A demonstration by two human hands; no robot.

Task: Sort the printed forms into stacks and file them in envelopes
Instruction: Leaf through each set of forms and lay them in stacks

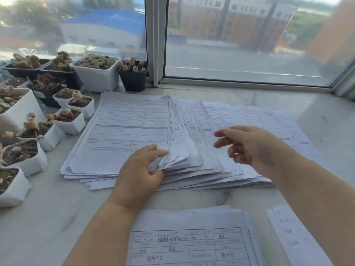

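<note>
Left hand [141,169]: pinched the lifted corners of several forms [132,127] spread in a fan across the marble sill [48,217]. Right hand [249,144]: hovered just right of that pinch, fingers loosely spread, holding nothing. Potted succulents [38,116]: crowded left of the grip, bordering the papers. Second stack [192,239]: nearer the body, partly under the left forearm, cut off below. Loose sheet [295,237]: far right, blurred. Print mostly illegible.

Fanned forms [134,120] lie mid-sill, plant pots [96,73] left, another stack [192,237] nearer.
</note>
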